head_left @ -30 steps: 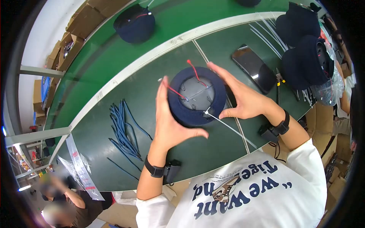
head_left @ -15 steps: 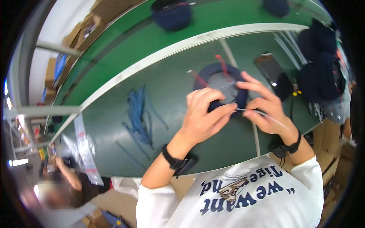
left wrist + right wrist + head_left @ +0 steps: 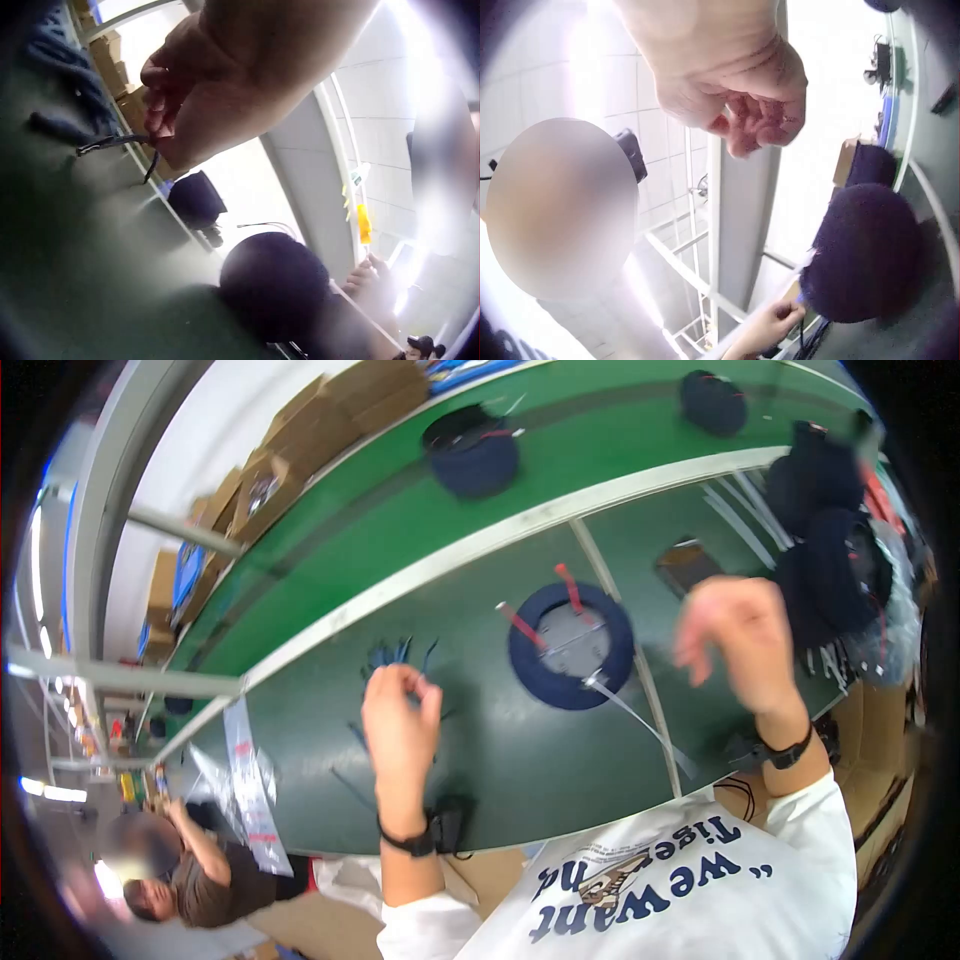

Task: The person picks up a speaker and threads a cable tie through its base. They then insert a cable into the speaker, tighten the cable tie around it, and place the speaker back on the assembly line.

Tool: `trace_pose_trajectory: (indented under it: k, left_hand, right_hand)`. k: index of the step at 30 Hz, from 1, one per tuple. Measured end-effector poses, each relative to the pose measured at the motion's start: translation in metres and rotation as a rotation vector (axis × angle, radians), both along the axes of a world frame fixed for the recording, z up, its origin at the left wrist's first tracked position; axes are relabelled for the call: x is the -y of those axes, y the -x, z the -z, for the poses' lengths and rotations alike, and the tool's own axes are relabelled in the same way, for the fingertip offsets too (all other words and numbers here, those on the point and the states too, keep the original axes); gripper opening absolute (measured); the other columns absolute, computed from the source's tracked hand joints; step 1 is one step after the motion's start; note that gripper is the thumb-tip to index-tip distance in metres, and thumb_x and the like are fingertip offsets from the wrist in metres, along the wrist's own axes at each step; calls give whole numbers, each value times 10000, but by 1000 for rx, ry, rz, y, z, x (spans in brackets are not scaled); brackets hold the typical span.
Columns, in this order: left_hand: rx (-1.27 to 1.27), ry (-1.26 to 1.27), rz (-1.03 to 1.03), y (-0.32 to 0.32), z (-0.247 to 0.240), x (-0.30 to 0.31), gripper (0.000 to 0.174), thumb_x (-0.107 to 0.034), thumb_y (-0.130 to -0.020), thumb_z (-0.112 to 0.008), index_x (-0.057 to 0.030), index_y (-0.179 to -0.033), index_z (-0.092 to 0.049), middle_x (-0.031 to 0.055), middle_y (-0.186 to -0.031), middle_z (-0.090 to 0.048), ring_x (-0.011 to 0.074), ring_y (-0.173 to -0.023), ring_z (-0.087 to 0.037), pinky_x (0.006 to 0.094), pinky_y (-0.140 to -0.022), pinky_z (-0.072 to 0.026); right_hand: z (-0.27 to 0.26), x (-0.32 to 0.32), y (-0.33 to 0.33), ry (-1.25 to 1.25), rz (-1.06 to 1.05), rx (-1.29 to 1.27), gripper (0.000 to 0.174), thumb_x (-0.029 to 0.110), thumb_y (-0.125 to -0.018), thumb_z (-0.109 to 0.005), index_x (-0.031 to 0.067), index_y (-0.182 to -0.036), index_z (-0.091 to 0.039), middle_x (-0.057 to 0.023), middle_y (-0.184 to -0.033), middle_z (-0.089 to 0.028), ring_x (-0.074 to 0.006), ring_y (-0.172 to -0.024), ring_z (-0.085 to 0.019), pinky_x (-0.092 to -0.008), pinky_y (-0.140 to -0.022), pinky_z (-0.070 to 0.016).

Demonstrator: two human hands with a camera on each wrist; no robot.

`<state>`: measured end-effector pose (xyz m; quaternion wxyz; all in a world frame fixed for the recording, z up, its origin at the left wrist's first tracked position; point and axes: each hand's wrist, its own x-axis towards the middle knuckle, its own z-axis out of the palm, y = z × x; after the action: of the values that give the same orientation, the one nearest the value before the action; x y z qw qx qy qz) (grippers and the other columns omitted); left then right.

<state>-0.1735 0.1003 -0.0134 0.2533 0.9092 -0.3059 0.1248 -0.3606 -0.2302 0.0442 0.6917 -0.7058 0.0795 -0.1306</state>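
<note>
The dark green bench [image 3: 480,780] runs across the lower middle of the head view. A navy cap [image 3: 570,643] lies crown-down at its centre, untouched by either hand.

The left hand [image 3: 400,705] is lower left of the cap, over the bundle of blue ties [image 3: 392,656]. In the left wrist view its fingertips pinch a single blue strand [image 3: 112,140] near one end. The right hand [image 3: 740,630] is blurred and raised off the bench to the right of the cap. Its fingers curl loosely around nothing, as the right wrist view shows.

The pinch looks slight to me, so the strand could slip out or snag its neighbours and drag them along. A white tie [image 3: 640,720] juts from the cap toward the lower right. I think the lifted right wrist could catch it on the way down and pull the cap askew.
</note>
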Motion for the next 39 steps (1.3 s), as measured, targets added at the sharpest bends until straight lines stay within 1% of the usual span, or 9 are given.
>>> trace_pose_trajectory:
  k: [3, 6, 15, 17, 19, 29, 31, 34, 39]
  left_hand:
    - [77, 190, 260, 37, -61, 42, 91, 40, -866, -617, 12, -953, -615, 151, -937, -700, 295, -805, -675, 360, -751, -543]
    - [-76, 136, 440, 65, -66, 74, 116, 38, -886, -643, 17, -988, -593, 144, -861, -677, 290, -737, -683, 350, -727, -546]
    - [-705, 461, 472, 44, -49, 111, 97, -51, -1005, -698, 46, -1001, -712, 101, -726, -683, 109, -594, -639, 233, -569, -484]
    - [-704, 409, 398, 37, -46, 114, 145, -98, -1023, -693, 25, -960, -652, 29, -720, -629, 83, -607, -591, 236, -545, -446]
    - [-727, 352, 491, 31, -52, 112, 230, 28, -1046, -572, 34, -1205, -738, 112, -979, -763, 121, -683, -635, 241, -653, -530]
    - [-587, 383, 465, 42, -63, 108, 207, -10, -1048, -631, 27, -1239, -558, 178, -1061, -746, 188, -846, -719, 276, -719, -586]
    - [-113, 459, 617, 25, -33, 119, 158, -80, -994, -721, 8, -946, -599, 38, -772, -636, 112, -665, -624, 262, -583, -492]
    - [-293, 247, 557, 40, -57, 112, 197, -55, -923, -794, -23, -1006, -618, 155, -908, -720, 331, -769, -733, 373, -689, -576]
    - [-270, 377, 629, 34, -50, 119, 176, -20, -929, -778, -14, -996, -616, 104, -780, -743, 222, -641, -747, 332, -571, -558]
  right_hand:
    - [-10, -31, -22, -22, -438, -217, 430, 347, -1103, -603, -63, -1136, -728, -39, -849, -731, -115, -824, -700, -310, -736, -575]
    - [7, -67, -40, -308, -366, 20, 438, 292, -1164, -469, -24, -1441, -589, -107, -1357, -671, -174, -1313, -583, -328, -1132, -442]
    - [17, -22, -50, -906, 27, 485, 454, 280, -1150, -496, -23, -1488, -488, -33, -919, -633, -170, -851, -674, -374, -833, -571]
    - [17, -19, -55, -801, 112, 583, 229, 187, -1110, -580, -8, -1213, -645, -118, -1276, -632, -116, -720, -575, -299, -672, -504]
    - [11, -14, -57, -795, 101, 462, 146, 93, -1109, -548, -4, -1065, -648, -138, -1475, -557, -93, -737, -551, -264, -663, -482]
    - [29, -37, -46, 340, 46, 461, 124, 140, -945, -751, 26, -981, -717, -109, -944, -732, -256, -884, -722, -377, -800, -563]
    - [21, -33, -39, 266, 6, 401, 138, 147, -933, -775, 42, -1009, -729, -102, -925, -741, -253, -855, -729, -368, -768, -568]
    - [18, -37, -37, 43, -7, 205, 107, 70, -936, -744, -8, -1008, -735, -115, -934, -777, -125, -873, -734, -301, -787, -582]
    - [35, -34, -42, 11, -12, 297, 93, 8, -985, -706, -39, -1065, -712, -77, -1017, -750, -113, -972, -706, -278, -880, -567]
